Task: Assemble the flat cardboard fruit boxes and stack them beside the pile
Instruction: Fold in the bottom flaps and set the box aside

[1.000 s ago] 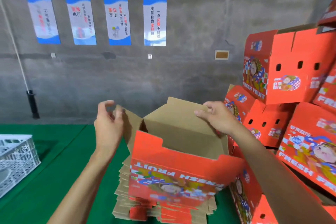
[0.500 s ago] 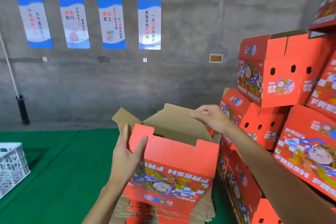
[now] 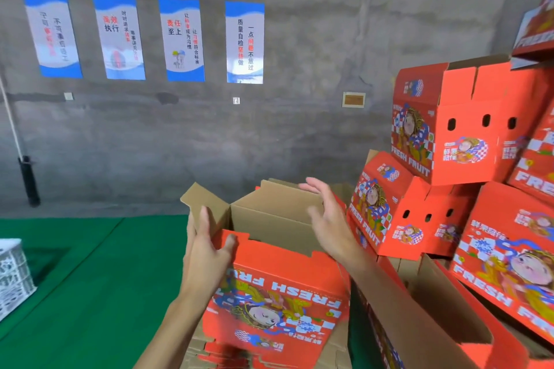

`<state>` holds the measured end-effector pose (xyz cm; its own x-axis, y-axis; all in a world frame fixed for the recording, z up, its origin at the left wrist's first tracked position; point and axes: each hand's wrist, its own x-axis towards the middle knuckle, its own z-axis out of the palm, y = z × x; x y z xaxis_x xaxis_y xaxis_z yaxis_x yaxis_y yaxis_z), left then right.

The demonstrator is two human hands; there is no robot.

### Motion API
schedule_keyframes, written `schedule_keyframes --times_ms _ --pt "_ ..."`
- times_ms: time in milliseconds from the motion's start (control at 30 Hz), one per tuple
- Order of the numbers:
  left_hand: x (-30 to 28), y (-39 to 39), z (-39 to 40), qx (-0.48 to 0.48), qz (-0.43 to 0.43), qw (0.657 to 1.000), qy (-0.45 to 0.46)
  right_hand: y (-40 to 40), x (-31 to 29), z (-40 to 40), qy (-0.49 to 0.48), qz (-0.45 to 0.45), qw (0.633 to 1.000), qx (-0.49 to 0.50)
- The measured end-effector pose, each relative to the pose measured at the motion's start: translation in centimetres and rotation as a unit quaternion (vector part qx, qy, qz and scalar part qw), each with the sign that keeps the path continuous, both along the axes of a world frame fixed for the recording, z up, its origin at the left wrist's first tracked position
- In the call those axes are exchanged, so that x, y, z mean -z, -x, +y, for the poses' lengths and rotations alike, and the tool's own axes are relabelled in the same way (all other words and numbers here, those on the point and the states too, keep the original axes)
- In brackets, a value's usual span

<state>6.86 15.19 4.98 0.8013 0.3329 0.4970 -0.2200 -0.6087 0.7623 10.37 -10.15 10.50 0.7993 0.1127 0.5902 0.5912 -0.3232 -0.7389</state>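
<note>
Nearest to us, at the bottom of the view, lies the pile of flat boxes (image 3: pixel 209 353), brown edges and red print, on the green floor (image 3: pixel 90 278). Directly on it stands the box (image 3: pixel 278 284) that we are assembling, opened into a tube with its flaps up. Its near red wall shows "FRESH FRUIT" upside down to us, with a cartoon figure, so we judge that the box stands on its head.

Our left hand (image 3: pixel 207 255) grips the near-left corner of this box, thumb on the red near flap, fingers on the brown side flap. Our right hand (image 3: pixel 326 219) is spread wide and holds nothing; it hovers over the right side of the opening, close to the far flap.

We judge that the step in hand is closing the flaps. The next move calls for pressing the short flaps inward, then the long ones over them, while the left hand keeps the walls square.

To the right, near to far, the finished boxes (image 3: pixel 449 129) are stacked, rather tilted. They read "FRESH FRUIT" and carry Chinese characters too small to be sure of. At the left edge a white crate (image 3: pixel 12 275) shows partly.

Farthest, on the grey wall, hang four blue-and-white posters (image 3: pixel 244 42) with Chinese slogans; one shows 执行, another 责任至上.
</note>
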Motion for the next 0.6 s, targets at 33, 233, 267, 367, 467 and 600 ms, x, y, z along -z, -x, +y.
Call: schedule_keyframes --times_ms 33,233,267,367,467,600 --pt "0.0 0.0 0.0 0.009 -0.006 1.000 -0.003 -0.2 0.5 -0.1 0.025 -0.011 1.000 -0.002" --pt "-0.3 0.2 0.4 0.140 -0.135 0.974 -0.118 -3.8 -2.3 -2.3 -0.013 0.182 0.983 -0.032" --pt "-0.3 0.3 0.5 0.164 -0.146 0.966 -0.134 -4.4 -2.5 -2.7 -0.032 0.216 0.975 -0.034" --pt "-0.3 0.5 0.9 0.189 -0.132 0.957 -0.179 -5.5 -1.6 -2.7 -0.002 0.186 0.981 0.063" --pt "-0.3 0.8 0.9 0.147 -0.095 0.958 -0.229 -5.0 0.8 -1.7 0.135 0.066 0.968 0.201" --pt "-0.3 -0.1 0.5 0.093 -0.064 0.961 -0.252 -4.0 2.0 -2.6 0.176 -0.004 0.977 0.119"
